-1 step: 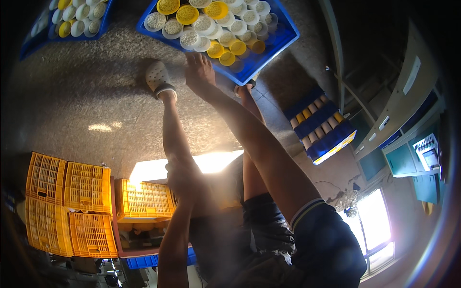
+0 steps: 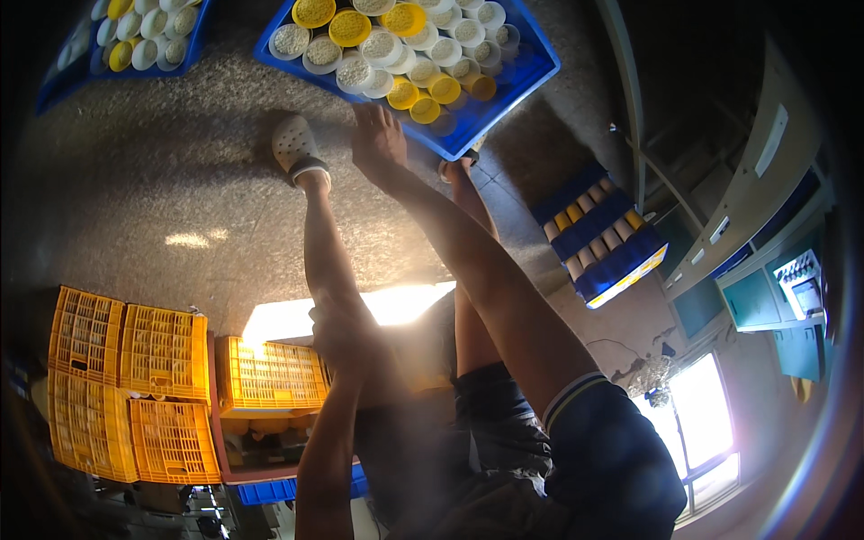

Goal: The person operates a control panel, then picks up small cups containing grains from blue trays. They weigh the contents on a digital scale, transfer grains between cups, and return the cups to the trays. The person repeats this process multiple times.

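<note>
Hanging by the blue crate's (image 2: 488,133) near edge, the right hand (image 2: 378,142) looks loosely open, the left hand's (image 2: 342,340) grip at the leg (image 2: 337,261) unclear to me, while granule-filled cups (image 2: 381,47) already crowd most of the crate.

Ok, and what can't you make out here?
All in the head view:
Blue tray: far side cut off by the top edge.
Left hand: finger outlines lost in hazy shadow.
Right hand: fingertips too dim to tell whether they touch the tray.
Right shoe: partly hidden by the tray.
</note>
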`<state>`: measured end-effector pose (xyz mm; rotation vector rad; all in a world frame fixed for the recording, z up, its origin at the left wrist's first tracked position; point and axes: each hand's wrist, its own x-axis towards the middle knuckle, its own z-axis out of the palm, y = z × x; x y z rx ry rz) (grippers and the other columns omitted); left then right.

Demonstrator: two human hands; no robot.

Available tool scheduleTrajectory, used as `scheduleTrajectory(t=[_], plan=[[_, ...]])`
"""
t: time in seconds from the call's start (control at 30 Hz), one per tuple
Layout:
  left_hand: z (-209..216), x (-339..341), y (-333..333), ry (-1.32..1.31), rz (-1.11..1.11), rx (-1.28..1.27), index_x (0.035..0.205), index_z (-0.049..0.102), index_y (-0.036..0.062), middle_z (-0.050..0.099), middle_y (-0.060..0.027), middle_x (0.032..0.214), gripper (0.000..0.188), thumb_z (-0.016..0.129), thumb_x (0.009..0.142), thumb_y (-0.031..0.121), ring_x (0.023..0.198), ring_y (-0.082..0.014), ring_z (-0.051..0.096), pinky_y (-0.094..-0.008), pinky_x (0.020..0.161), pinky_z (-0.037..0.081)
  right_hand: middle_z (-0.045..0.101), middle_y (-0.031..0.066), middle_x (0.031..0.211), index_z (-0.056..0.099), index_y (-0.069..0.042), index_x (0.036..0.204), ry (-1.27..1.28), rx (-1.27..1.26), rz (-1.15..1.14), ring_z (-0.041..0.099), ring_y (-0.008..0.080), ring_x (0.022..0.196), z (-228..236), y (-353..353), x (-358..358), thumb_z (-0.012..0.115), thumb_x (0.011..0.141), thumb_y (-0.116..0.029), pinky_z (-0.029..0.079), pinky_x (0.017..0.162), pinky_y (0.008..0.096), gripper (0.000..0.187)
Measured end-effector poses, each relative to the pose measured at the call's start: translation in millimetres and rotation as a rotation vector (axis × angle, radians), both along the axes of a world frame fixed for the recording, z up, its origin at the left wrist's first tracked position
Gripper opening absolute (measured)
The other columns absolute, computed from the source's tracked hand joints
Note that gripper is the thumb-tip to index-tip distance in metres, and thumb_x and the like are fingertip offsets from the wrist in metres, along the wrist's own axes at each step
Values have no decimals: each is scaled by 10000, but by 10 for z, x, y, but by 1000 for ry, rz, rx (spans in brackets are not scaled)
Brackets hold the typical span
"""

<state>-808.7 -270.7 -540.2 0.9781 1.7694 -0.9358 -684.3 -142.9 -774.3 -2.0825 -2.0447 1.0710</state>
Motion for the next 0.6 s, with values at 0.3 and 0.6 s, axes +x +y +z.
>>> scheduleTrajectory(t=[0.3,0.6], plan=[[11,21,-19,-19,12,-6,1400,374,-32,569,-235,1096,703,586,905,419,952,-366,671,-430,778,585,457,150,1402,431,-42,1386,-284,-323,-390,435,330,1303,-182,-564,693,622,870,-244,370,1026,479,586],[-12,83,-132,8,26,-30,1399,404,-28,585,-243,1124,705,570,899,440,929,-390,677,-458,775,572,224,151,1613,188,-129,1572,-135,-837,-326,283,344,1460,-629,-327,1202,499,863,-725,247,1174,505,977]])
